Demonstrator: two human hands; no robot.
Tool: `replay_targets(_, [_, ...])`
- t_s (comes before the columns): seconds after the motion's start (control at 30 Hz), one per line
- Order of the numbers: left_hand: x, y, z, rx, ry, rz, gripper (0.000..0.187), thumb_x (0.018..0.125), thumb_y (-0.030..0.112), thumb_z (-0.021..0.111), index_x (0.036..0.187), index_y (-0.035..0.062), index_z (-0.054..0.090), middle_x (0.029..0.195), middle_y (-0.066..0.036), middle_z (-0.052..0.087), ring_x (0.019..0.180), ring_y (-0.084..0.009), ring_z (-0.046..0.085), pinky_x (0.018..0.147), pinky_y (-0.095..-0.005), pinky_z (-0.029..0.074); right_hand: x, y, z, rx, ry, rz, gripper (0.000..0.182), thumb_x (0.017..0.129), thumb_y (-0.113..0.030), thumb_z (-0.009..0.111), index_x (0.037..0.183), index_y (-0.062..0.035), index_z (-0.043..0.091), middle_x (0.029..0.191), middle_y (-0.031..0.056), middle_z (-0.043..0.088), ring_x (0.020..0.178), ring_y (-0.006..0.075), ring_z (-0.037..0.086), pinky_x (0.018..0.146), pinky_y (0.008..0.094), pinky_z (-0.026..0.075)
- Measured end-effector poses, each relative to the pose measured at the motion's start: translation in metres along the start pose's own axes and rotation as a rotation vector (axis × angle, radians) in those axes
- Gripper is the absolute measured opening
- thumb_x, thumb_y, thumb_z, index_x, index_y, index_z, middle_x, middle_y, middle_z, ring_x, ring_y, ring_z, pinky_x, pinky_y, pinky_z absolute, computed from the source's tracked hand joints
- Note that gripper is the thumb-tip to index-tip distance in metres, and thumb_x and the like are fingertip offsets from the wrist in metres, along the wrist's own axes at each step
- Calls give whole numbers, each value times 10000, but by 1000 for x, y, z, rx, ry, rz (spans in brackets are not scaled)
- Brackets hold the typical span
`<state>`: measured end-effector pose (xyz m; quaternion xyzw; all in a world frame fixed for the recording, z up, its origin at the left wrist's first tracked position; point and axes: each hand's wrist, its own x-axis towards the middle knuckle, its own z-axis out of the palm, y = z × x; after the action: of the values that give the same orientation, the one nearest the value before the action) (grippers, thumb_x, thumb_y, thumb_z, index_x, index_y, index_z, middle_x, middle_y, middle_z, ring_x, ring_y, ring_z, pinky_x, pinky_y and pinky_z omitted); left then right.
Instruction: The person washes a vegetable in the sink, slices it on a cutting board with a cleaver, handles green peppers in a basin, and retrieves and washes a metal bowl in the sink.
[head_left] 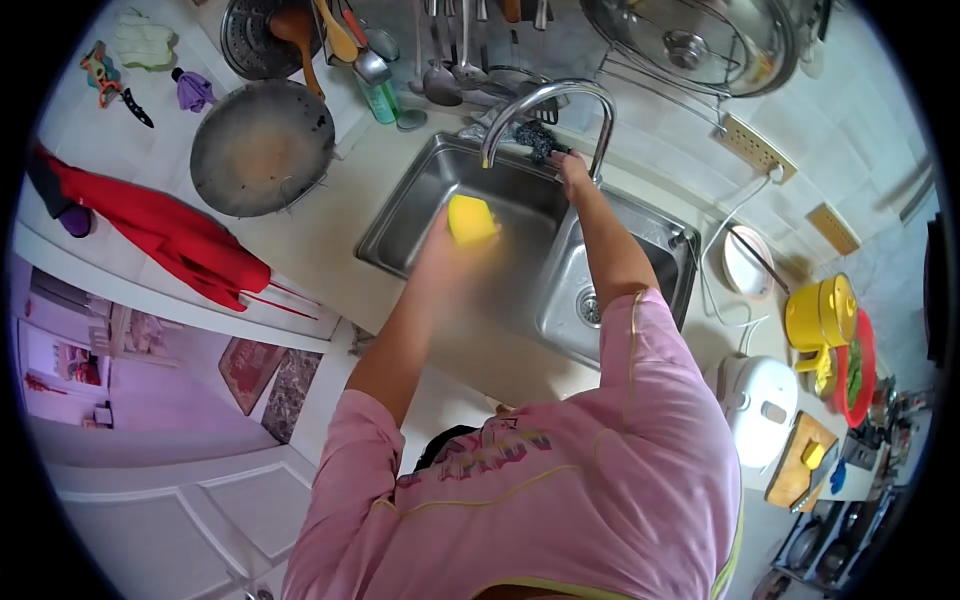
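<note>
My left hand (452,248) is closed around a yellow chunk (470,219) with flat, cut-looking faces. It holds the chunk over the left basin of the steel sink (395,215), below and left of the spout; the hand's lower part is blurred. My right hand (573,176) reaches to the base of the chrome faucet (606,120), its fingers at the handle, which they mostly hide. A dark scouring pad (540,138) lies just behind those fingers. The faucet's spout arches over the left basin, and I cannot make out any running water.
On the left counter sit a wok (262,148) and a red garment (160,225). Utensils (440,80) hang behind the sink. To the right are a white rice cooker (757,410), a yellow pot (820,312), a red basin (866,370) and a cutting board (797,455) with a knife and another yellow piece.
</note>
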<state>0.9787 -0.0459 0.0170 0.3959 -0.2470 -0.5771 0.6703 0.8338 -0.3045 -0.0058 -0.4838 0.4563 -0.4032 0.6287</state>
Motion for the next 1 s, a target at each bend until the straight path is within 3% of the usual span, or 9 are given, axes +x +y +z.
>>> replay_targets(0.17, [52, -7, 1, -126, 3, -31, 571, 957, 479, 307, 1224, 1, 469, 1205, -199, 518, 1112, -380, 498, 977, -462, 409, 34, 34, -3, -280, 90, -75, 545, 761, -176, 646, 1225, 32, 448, 1184, 144, 548, 1091, 234, 488, 919, 328, 366])
replay_targets(0.33, [58, 28, 36, -577, 111, -345, 541, 951, 455, 320, 1211, 11, 485, 1194, -202, 529, 1104, -377, 508, 963, -460, 424, -10, 3, 5, -439, 94, -42, 686, 790, -297, 627, 1314, 62, 366, 1259, 184, 489, 1165, 263, 446, 963, 323, 339])
replay_targets(0.47, [64, 17, 13, -708, -185, -365, 513, 937, 428, 370, 1209, 8, 484, 1184, -203, 530, 1109, -374, 504, 967, -457, 424, 27, 31, -2, -346, -58, -21, 832, 781, -389, 637, 1354, 102, 285, 1362, 264, 387, 1277, 323, 387, 1024, 319, 313])
replay_targets(0.53, [60, 21, 15, -660, -87, -387, 502, 936, 400, 382, 1214, -7, 474, 1190, -211, 519, 1113, -382, 498, 961, -461, 429, 28, 27, -1, -380, -78, -14, 844, 782, -400, 640, 1353, 107, 281, 1360, 268, 387, 1275, 322, 389, 1022, 319, 316])
replay_targets(0.67, [64, 24, 25, -685, 119, -474, 497, 935, 357, 386, 1226, -42, 444, 1197, -231, 497, 1111, -401, 490, 943, -480, 442, 20, 23, 2, -438, 83, -83, 640, 805, -311, 647, 1265, 80, 435, 1147, 163, 582, 1075, 260, 527, 895, 299, 397])
replay_targets(0.77, [84, 13, 8, -907, -5, -496, 533, 937, 347, 374, 1269, -70, 378, 1267, -249, 419, 1169, -417, 427, 954, -488, 446, -2, -4, 3, -822, 45, -186, 690, 805, -310, 629, 1316, 79, 376, 1319, 229, 450, 1185, 336, 473, 953, 315, 386])
replay_targets(0.87, [88, 12, 6, -1017, -67, -521, 578, 936, 382, 392, 1289, -74, 349, 1308, -263, 353, 1218, -417, 366, 967, -480, 447, -14, -15, 9, -1302, -39, -578, 622, 834, -259, 546, 1339, 54, 363, 1422, 235, 302, 1292, 340, 357, 1040, 366, 317])
replay_targets(0.97, [83, 12, 2, -994, -67, -537, 628, 919, 443, 435, 1284, -63, 362, 1290, -262, 375, 1197, -407, 391, 985, -488, 423, -6, -12, -1, -2204, -300, -652, 473, 901, -245, 411, 1294, 15, 454, 1448, 170, 288, 1356, 311, 235, 1081, 480, 211])
replay_targets(1.0, [82, 12, 0, -935, -16, -524, 622, 908, 453, 454, 1258, -57, 389, 1261, -253, 401, 1186, -403, 403, 993, -503, 403, 3, -5, -6, -2218, -227, -566, 460, 932, -269, 322, 1272, -11, 492, 1443, 138, 318, 1369, 299, 212, 1074, 530, 169])
